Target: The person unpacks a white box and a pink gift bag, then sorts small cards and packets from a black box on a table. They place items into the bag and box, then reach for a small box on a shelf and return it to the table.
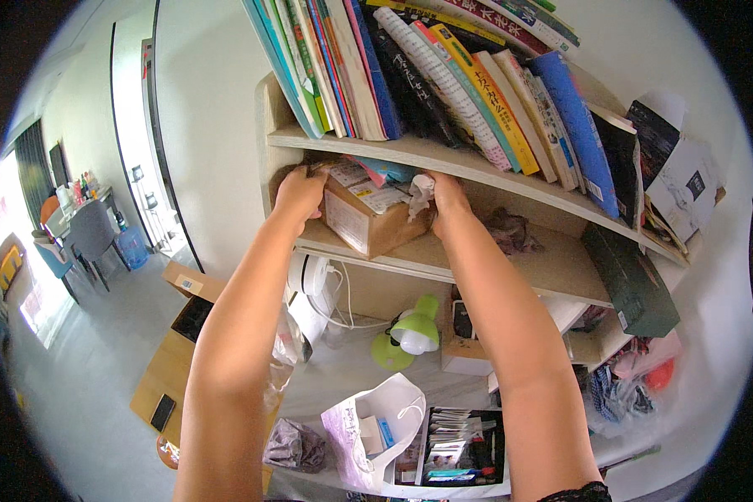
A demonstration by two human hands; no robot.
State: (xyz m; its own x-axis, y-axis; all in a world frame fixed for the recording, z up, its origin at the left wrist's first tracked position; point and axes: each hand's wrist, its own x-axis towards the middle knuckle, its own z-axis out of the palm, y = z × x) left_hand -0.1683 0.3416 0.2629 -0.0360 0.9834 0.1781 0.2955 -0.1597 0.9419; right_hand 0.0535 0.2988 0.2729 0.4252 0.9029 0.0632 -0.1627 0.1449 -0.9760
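A brown cardboard box (371, 230) sits tilted on the middle shelf (552, 259), under the row of books. Printed papers and a blue-and-red packet (385, 171) lie on top of it. At the box's left side, my left hand (299, 197) is closed on its edge. My right hand (448, 201) grips the far right side, its fingers partly hidden behind the box. A crumpled white tissue (422, 194) shows beside the right thumb. To the right of that hand, a dark crumpled plastic bag (512, 230) rests on the same shelf.
Leaning books (477, 92) fill the upper shelf. A dark green box (632, 280) stands at the shelf's right end. Below are a green lamp (414, 328), a white paper bag (376, 427), a tray of small items (460, 448) and an open carton (171, 360) with a phone (163, 412).
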